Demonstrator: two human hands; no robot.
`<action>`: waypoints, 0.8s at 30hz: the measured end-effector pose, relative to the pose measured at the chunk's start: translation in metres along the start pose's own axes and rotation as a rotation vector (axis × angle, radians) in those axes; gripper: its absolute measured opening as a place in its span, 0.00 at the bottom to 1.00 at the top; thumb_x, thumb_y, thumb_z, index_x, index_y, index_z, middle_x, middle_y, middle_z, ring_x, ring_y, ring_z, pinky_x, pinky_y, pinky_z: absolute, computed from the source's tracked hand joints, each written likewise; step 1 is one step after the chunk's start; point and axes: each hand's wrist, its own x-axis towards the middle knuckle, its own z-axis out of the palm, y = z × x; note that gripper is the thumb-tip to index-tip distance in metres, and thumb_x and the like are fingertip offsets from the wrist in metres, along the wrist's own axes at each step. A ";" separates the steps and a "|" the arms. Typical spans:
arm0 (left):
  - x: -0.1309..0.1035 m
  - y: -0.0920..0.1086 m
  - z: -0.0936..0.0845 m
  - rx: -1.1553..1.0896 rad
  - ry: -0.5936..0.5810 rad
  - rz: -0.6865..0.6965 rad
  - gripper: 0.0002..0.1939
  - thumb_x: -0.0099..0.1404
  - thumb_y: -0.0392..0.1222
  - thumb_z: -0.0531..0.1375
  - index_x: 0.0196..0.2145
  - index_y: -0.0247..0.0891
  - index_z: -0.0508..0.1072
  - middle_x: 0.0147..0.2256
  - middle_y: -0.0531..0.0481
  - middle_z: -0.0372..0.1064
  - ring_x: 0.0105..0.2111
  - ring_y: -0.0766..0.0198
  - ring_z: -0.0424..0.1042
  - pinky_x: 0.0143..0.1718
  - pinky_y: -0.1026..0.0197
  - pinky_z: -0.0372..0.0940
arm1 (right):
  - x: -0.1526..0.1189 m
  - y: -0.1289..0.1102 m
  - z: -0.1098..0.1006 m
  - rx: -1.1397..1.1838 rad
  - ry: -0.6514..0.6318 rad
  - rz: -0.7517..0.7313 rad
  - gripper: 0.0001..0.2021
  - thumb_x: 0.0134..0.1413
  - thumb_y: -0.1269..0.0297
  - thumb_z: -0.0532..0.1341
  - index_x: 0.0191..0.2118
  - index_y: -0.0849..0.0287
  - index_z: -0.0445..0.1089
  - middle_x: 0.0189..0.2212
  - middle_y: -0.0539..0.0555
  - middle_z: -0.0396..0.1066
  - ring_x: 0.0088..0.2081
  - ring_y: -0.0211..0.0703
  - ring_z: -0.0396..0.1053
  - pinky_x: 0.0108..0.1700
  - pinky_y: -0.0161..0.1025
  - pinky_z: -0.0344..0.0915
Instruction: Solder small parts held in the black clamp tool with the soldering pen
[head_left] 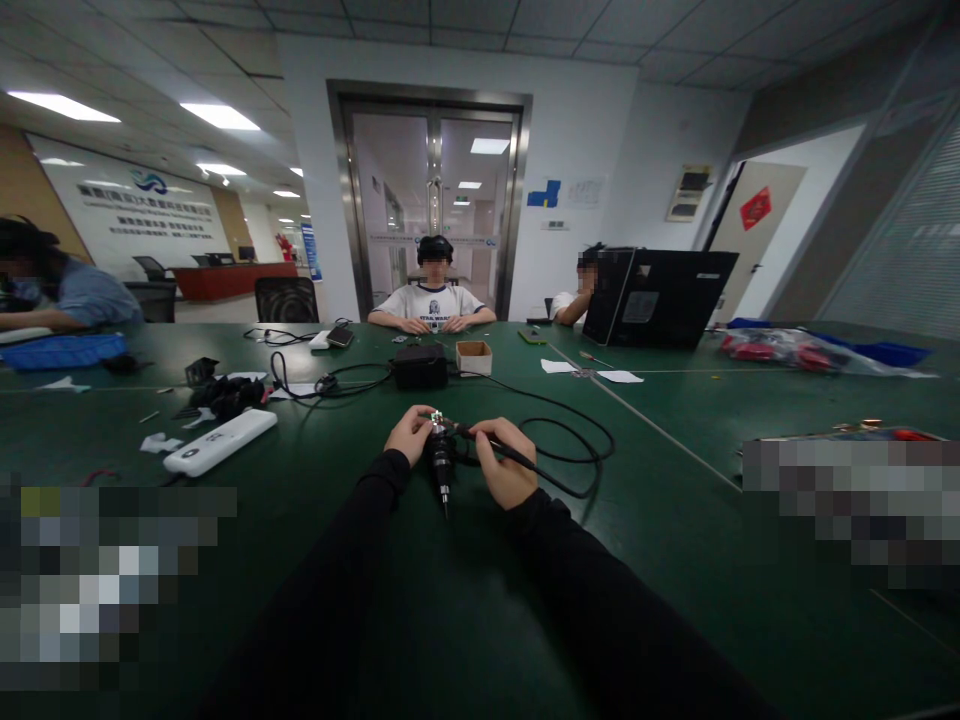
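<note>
My left hand is at the far end of a black cylindrical tool, fingers pinched on a small pale part with shiny metal. The tool's narrow metal tip points toward me. Gripped like a pen in my right hand is a slim black corded tool, which looks like a soldering iron. Its front end reaches toward the small part; the very tip is too small to make out. The cord trails from its back end and loops over the table on the right.
Ahead are a black box and an open small carton. A white power bank-like block and tangled cables lie left. A computer case stands back right. A person sits opposite, hands on the green table.
</note>
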 end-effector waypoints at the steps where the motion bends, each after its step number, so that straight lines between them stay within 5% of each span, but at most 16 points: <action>1: 0.000 0.000 0.000 -0.002 0.005 0.003 0.12 0.58 0.39 0.59 0.42 0.39 0.70 0.35 0.49 0.76 0.39 0.60 0.75 0.48 0.54 0.65 | 0.000 0.001 0.000 -0.003 0.000 -0.002 0.09 0.57 0.69 0.54 0.30 0.57 0.70 0.28 0.52 0.71 0.32 0.42 0.70 0.38 0.38 0.65; 24: -0.003 0.007 0.002 -0.031 -0.004 0.016 0.13 0.57 0.39 0.59 0.41 0.38 0.69 0.33 0.49 0.75 0.37 0.61 0.75 0.46 0.55 0.66 | -0.001 0.001 0.000 0.016 -0.018 -0.005 0.09 0.56 0.69 0.54 0.29 0.56 0.70 0.28 0.51 0.71 0.32 0.42 0.69 0.37 0.38 0.65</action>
